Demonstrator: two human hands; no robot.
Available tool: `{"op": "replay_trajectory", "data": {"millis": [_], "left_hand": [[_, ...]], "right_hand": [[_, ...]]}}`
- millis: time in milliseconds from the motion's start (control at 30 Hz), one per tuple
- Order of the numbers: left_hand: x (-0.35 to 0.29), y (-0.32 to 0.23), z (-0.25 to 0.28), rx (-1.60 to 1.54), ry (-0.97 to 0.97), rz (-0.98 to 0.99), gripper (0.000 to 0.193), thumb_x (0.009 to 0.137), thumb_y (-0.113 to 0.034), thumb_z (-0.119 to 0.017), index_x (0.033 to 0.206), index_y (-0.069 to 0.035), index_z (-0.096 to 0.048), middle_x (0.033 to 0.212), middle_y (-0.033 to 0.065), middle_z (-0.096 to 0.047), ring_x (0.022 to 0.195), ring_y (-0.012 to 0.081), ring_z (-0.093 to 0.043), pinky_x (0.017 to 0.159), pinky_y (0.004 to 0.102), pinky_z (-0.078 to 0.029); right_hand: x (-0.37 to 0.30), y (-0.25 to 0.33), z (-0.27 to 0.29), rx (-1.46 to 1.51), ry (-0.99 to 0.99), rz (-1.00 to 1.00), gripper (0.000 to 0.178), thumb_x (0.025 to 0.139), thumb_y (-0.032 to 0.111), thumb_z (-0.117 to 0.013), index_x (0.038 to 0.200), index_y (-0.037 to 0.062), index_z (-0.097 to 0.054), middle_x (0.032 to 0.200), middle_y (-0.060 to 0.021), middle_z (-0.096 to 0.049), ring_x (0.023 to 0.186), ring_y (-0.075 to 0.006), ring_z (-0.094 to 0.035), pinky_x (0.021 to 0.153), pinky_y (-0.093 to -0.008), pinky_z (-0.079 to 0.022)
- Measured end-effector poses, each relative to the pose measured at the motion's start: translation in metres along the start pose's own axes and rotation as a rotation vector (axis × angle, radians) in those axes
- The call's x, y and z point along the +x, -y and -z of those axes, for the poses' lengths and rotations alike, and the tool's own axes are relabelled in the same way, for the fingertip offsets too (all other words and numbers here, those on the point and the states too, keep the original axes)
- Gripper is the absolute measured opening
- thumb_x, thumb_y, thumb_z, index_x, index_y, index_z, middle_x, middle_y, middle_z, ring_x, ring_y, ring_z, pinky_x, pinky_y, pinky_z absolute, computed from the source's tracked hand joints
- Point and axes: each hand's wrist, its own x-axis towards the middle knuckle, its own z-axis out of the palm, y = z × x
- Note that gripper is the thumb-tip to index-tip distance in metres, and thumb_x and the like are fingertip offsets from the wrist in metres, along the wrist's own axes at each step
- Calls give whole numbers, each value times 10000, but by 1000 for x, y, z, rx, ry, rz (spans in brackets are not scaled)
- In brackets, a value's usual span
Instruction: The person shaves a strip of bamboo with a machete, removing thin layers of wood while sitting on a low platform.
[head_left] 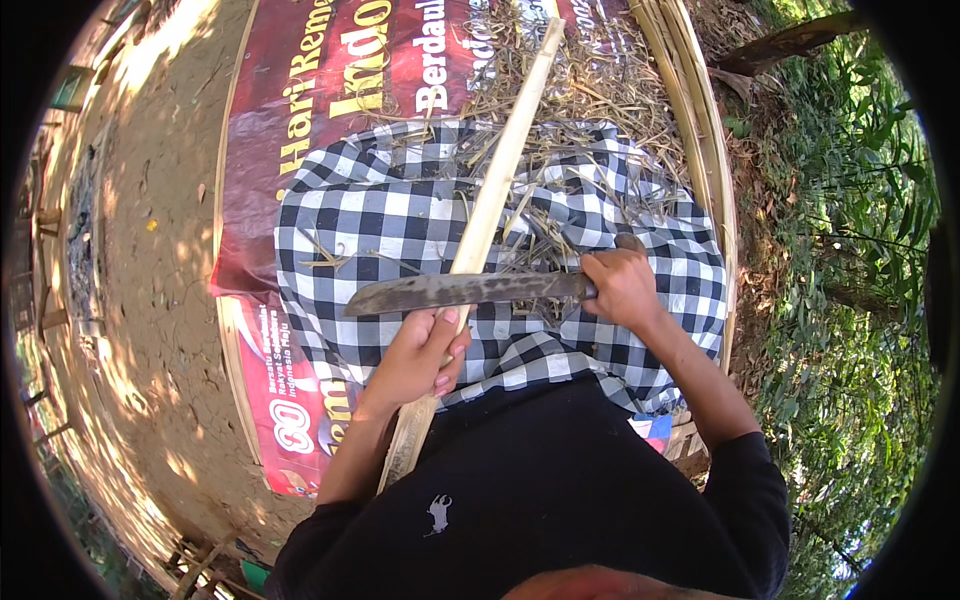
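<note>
My left hand [418, 355] is closed round a long pale strip of split bamboo [492, 195], which slants from beside my body up to the far right. In my right hand [622, 288] is the handle of a machete [450, 291]. Its dark, stained blade points left and lies across the bamboo strip, just beyond my left fingers. Beneath both, a black-and-white checked cloth [345, 215] covers my lap. Thin shavings [540, 245] are scattered over the cloth.
A red printed banner [255, 235] covers the platform under me, with more shavings [610, 95] heaped at its far end. Bamboo poles [695, 120] edge the platform on the right, with green plants [860, 200] beyond. Bare earth [150, 230] stretches along the left.
</note>
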Motion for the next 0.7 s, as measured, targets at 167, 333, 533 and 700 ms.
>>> {"op": "replay_trajectory", "data": {"millis": [167,333,533,700], "left_hand": [[22,-7,15,48,37,-116,275,1100,-245,-352,1256,-31,-427,760,-1,-417,442,41,-363,377,218,-354],[3,-3,13,-31,-13,-34,307,1098,-271,-372,1286,-36,-433,749,-4,-403,418,35,-335,356,214,-335],[-1,7,-3,22,65,-15,342,1097,-301,-382,1293,-25,-433,753,-5,-399,427,35,-348,369,208,-351],[1,10,1,-73,65,-1,326,1100,-286,-375,1286,-25,-434,758,-9,-411,433,38,-354,364,210,-350]], "right_hand": [[57,-46,3,-79,-56,-329,187,783,214,-702,836,57,-616,682,-170,-664,628,-406,-657,587,-498,-534],[15,16,2,-9,-71,41,215,704,202,-739,796,94,-577,657,-86,-646,596,-345,-657,591,-460,-521],[31,-54,-6,-25,-24,-408,214,782,196,-726,863,25,-625,717,-195,-675,663,-409,-663,621,-504,-543],[-6,9,-2,21,30,-93,281,644,198,-772,811,82,-578,672,-131,-636,657,-356,-657,670,-457,-530]]}}
